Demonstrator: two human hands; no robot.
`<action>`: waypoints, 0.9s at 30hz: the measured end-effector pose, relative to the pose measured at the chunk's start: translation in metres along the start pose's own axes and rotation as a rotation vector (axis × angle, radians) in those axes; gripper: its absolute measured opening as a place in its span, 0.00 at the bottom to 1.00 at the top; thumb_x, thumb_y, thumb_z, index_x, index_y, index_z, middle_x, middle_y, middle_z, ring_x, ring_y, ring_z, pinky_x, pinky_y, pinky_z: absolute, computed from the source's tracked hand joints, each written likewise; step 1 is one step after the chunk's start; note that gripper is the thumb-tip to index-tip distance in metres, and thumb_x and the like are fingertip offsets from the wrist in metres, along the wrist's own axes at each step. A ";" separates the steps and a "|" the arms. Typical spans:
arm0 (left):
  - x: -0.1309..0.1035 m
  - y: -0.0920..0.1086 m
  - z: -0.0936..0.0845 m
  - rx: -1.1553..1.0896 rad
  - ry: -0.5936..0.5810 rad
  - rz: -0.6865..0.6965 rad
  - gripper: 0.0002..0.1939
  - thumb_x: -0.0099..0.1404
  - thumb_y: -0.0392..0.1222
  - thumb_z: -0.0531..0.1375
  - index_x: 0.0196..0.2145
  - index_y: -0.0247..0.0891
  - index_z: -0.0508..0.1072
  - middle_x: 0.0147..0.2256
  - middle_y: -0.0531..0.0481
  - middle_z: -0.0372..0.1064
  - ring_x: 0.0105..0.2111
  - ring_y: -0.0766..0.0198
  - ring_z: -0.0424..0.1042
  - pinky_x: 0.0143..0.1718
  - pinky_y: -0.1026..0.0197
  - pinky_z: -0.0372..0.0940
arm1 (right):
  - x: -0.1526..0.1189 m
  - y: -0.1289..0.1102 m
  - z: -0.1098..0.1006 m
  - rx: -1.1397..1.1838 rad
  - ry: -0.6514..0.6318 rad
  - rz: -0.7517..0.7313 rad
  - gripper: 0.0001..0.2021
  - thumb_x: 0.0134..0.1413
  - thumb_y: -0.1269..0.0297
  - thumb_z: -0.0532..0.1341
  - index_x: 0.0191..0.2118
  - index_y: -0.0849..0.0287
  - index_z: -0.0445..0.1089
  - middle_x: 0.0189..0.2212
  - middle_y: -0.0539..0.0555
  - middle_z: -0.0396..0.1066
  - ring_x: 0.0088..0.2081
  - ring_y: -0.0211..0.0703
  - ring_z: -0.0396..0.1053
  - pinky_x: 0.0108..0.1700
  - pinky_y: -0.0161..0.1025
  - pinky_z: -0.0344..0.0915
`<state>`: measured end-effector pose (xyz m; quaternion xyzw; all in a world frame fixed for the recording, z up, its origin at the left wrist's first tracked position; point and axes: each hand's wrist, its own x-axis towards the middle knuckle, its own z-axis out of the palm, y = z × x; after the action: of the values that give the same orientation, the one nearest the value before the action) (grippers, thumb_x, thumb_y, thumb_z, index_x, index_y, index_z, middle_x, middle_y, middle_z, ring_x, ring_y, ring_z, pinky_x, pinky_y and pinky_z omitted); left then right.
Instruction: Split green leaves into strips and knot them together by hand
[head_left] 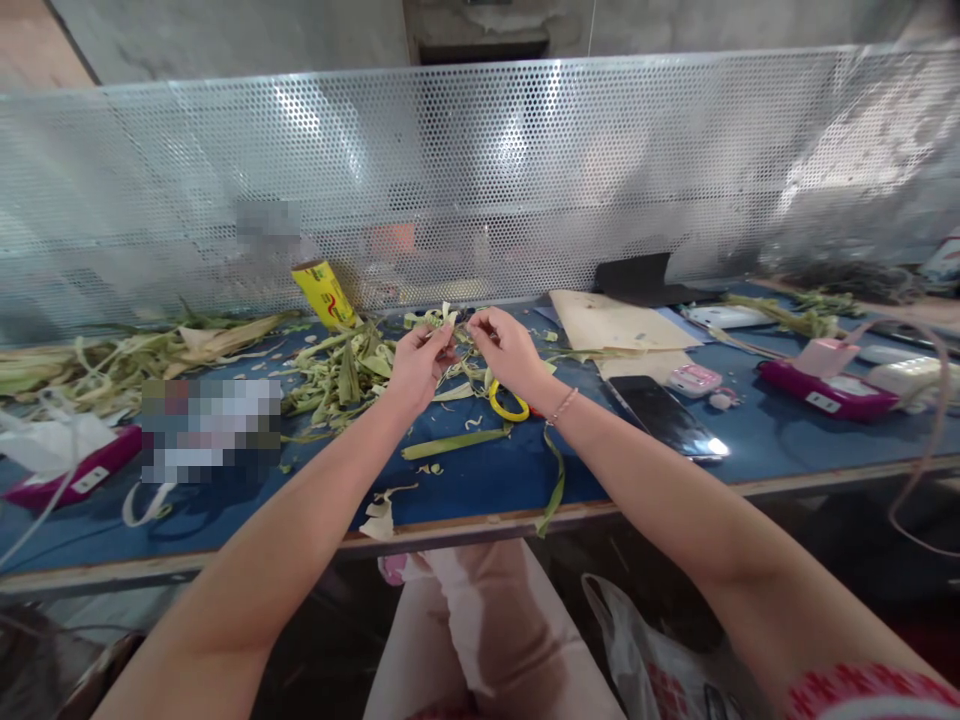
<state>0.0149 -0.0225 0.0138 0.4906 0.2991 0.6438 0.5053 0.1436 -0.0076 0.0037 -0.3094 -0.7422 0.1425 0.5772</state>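
Note:
Above the middle of the blue table, my left hand point(424, 360) is closed, its thumb and fingers pinching a pale green leaf strip point(448, 313) that sticks up past the fingertips. Close to its right, my right hand point(510, 350) is also closed in a pinch; what lies between its fingertips is too small to make out. Under my right hand rests a yellow ring-shaped handle point(508, 403), partly hidden. A flat green leaf strip point(454, 443) lies in front of the hands. Beside my left hand is a heap of knotted or folded green leaf pieces point(341, 375).
A yellow packet point(326, 295) leans by the heap, with dry leaves point(150, 350) further left. To the right lie a phone point(664, 415), brown paper point(619, 322), a small pink case point(694, 379) and a magenta box point(825, 388). A perforated metal screen point(465, 180) stands behind.

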 end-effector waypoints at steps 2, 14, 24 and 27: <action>0.000 0.000 0.000 0.015 -0.002 -0.001 0.14 0.46 0.41 0.65 0.18 0.35 0.62 0.17 0.56 0.59 0.19 0.75 0.60 0.21 0.69 0.59 | 0.000 0.000 0.000 -0.011 0.009 -0.016 0.04 0.53 0.67 0.51 0.29 0.57 0.60 0.28 0.51 0.62 0.31 0.37 0.59 0.35 0.37 0.57; -0.002 0.000 0.001 0.029 -0.065 -0.030 0.13 0.46 0.41 0.65 0.19 0.34 0.63 0.17 0.57 0.57 0.17 0.76 0.57 0.20 0.68 0.56 | 0.001 -0.002 -0.004 -0.040 0.039 -0.096 0.05 0.53 0.70 0.50 0.28 0.57 0.58 0.31 0.52 0.60 0.37 0.39 0.58 0.40 0.39 0.57; -0.002 -0.002 0.001 0.044 -0.070 -0.004 0.12 0.47 0.40 0.64 0.18 0.34 0.63 0.17 0.56 0.59 0.17 0.75 0.58 0.20 0.68 0.57 | 0.000 0.002 0.006 0.114 0.017 0.072 0.03 0.53 0.68 0.49 0.29 0.57 0.56 0.28 0.49 0.59 0.31 0.36 0.57 0.38 0.38 0.56; -0.002 -0.002 0.001 0.057 -0.060 -0.004 0.13 0.47 0.40 0.64 0.17 0.35 0.62 0.17 0.57 0.59 0.16 0.75 0.59 0.20 0.68 0.57 | 0.000 0.001 0.006 0.106 0.048 0.052 0.03 0.52 0.68 0.50 0.29 0.57 0.57 0.31 0.51 0.60 0.34 0.37 0.58 0.39 0.38 0.56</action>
<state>0.0169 -0.0237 0.0121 0.5234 0.3030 0.6190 0.5010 0.1386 -0.0055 0.0014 -0.3010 -0.7111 0.1891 0.6066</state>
